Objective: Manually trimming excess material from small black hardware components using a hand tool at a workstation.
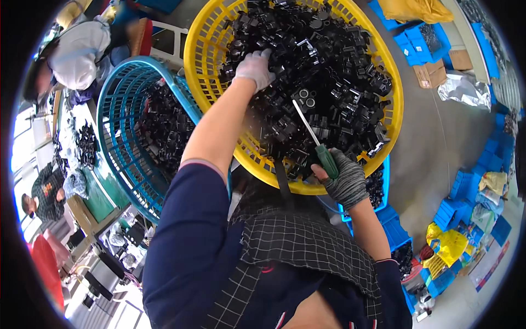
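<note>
A large yellow plastic basket (395,123) full of black plastic parts (329,60) stands right before me. My left hand (255,70), in a thin white glove, reaches onto the left side of the heap. Its fingers and thumb are apart over the parts, with their tips partly hidden; no part shows clearly in its grasp. Over the basket's near rim, my right hand (349,178), in a grey knitted fingerless glove, is closed around the green handle of a screwdriver (327,161). The metal shaft slants up and left, its tip above the heap near some small rings (310,102).
Left of the yellow basket, a teal basket (104,109) holds more dark parts. Blue crates (392,227) stand below the yellow basket at right. Cartons (430,74) and blue bins (422,44) sit at upper right. Another person (48,189) is at the far left by a green-topped table (98,194).
</note>
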